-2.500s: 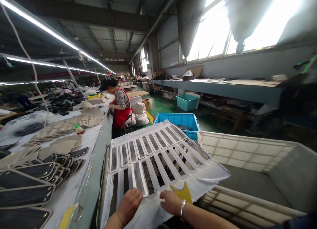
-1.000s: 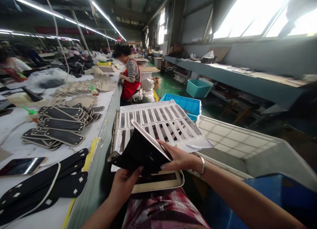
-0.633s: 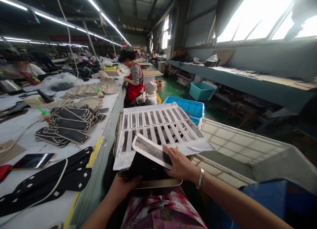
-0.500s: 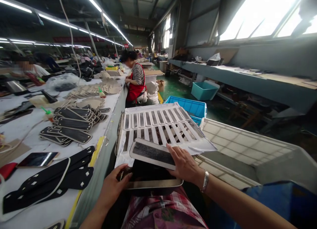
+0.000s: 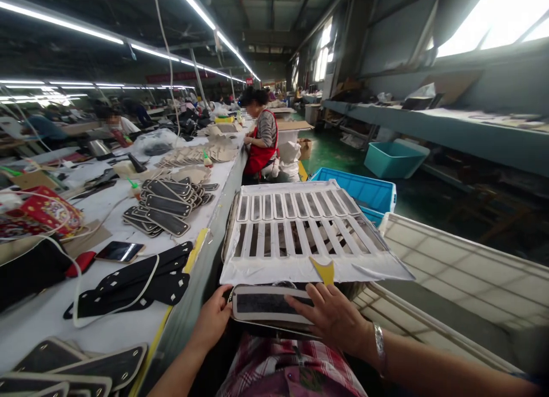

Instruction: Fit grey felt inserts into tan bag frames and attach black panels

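A long grey panel with a pale border (image 5: 272, 306) lies on a dark case with a pale piped rim (image 5: 295, 330), close to my lap. At its left end my left hand (image 5: 213, 320) pinches the case's edge between thumb and fingers. My right hand (image 5: 337, 317), wearing a silver bracelet, rests on the panel's right part with its fingers stretched out and apart. Just beyond those fingers is a yellow fan-shaped piece (image 5: 323, 270); whether the hand touches it is unclear. Ahead lies a white slotted board (image 5: 266, 271), with bordered grey strips in its far row.
On the left table stand piles of grey panels (image 5: 165, 205), black straps (image 5: 137, 285) and a phone (image 5: 119, 251). A white crate (image 5: 446, 254) and a blue crate (image 5: 355, 185) stand right. A person in a red apron (image 5: 261, 151) works further along the table.
The grey panel has come down from a tilted position over the case and now lies flat on it. My right hand has loosened from its edge. The yellow piece has come into view.
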A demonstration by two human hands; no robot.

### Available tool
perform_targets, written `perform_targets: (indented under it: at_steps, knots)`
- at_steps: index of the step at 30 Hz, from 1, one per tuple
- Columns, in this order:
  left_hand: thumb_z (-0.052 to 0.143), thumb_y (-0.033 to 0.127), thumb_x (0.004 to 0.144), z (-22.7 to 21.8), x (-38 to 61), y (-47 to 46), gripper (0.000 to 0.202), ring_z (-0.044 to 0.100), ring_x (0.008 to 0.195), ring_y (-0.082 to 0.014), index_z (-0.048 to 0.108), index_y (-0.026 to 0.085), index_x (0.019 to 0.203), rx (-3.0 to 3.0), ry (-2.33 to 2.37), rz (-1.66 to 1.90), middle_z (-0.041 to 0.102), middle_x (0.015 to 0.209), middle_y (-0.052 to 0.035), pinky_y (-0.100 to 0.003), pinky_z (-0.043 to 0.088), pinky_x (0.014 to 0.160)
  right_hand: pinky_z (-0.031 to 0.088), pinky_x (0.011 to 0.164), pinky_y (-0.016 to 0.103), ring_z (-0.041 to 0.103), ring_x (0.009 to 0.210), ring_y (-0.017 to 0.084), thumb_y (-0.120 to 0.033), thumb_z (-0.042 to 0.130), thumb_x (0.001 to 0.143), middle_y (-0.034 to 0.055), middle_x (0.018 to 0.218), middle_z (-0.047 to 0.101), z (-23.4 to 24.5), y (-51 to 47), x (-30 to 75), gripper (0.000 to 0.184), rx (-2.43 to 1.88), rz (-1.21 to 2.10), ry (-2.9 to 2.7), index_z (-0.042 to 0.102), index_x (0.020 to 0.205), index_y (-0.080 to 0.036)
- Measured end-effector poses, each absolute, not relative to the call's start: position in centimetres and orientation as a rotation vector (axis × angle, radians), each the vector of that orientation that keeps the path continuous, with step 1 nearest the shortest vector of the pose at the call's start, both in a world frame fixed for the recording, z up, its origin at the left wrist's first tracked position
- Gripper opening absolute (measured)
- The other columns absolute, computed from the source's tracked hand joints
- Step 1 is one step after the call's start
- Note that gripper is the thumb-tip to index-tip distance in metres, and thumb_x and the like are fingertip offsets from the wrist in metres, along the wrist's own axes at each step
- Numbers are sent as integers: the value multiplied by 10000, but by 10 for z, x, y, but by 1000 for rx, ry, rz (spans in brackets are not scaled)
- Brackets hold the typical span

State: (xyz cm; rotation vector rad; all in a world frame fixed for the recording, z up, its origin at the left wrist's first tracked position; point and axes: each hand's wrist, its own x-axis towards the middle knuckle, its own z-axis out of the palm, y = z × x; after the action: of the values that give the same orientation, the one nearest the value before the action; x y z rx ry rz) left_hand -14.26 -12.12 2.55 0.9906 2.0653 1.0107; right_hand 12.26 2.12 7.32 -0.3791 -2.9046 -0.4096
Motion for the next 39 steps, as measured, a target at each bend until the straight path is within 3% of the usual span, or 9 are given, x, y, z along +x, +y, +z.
perform_targets:
  at_steps: [5, 11, 20, 26, 32, 35, 39]
  knots:
    - [435, 351, 771, 36, -140, -117, 467, 410, 364, -103, 416, 189, 1208, 931, 2065, 1021, 363, 512, 102, -187, 338, 330, 316, 606, 353, 462, 742, 246, -372, 556, 780, 87, 882, 508, 74, 10, 115, 600, -478, -590, -2976, 351, 1338, -288]
    - [417, 286, 782, 43, -145, -122, 437, 443, 424, -108, 442, 195, 1208, 1088, 2160, 928, 362, 520, 98, -201, 369, 428, 306, 573, 359, 454, 705, 233, -259, 494, 797, 91, 859, 506, 70, 7, 97, 517, -619, -669, -2993, 391, 1303, -292]
    - [427, 213, 759, 57, -153, -110, 471, 459, 471, -117, 442, 194, 1230, 1260, 2212, 787, 375, 496, 99, -215, 322, 502, 327, 570, 363, 471, 702, 234, -189, 444, 815, 94, 877, 505, 70, 2, 108, 564, -554, -749, -3027, 308, 1356, -274]
    - [404, 172, 773, 69, -148, -107, 491, 530, 548, -141, 419, 185, 1263, 1390, 2324, 532, 477, 528, 65, -229, 318, 541, 343, 530, 334, 498, 698, 255, -434, 574, 726, 107, 868, 513, 86, 1, 98, 567, -474, -475, -3199, 437, 1245, -251]
    - [386, 138, 778, 82, -139, -108, 577, 637, 737, -242, 326, 172, 1351, 1639, 2399, -57, 681, 792, -81, -299, 390, 624, 365, 543, 323, 543, 668, 258, -579, 661, 560, 116, 873, 538, 99, 18, 80, 701, -393, -120, -3389, 518, 1161, -246]
    - [378, 135, 789, 84, -141, -106, 618, 644, 770, -254, 248, 167, 1392, 1728, 2311, -175, 689, 842, -97, -315, 420, 636, 370, 558, 332, 551, 683, 266, -577, 646, 571, 114, 896, 536, 91, 31, 75, 726, -330, -42, -3414, 484, 1220, -296]
    - [386, 124, 784, 83, -143, -99, 694, 647, 781, -249, 135, 218, 1424, 1817, 2210, -293, 691, 898, -87, -328, 448, 659, 383, 598, 349, 546, 743, 272, -585, 635, 583, 105, 957, 514, 77, 40, 81, 827, -375, 19, -3386, 333, 1325, -378]
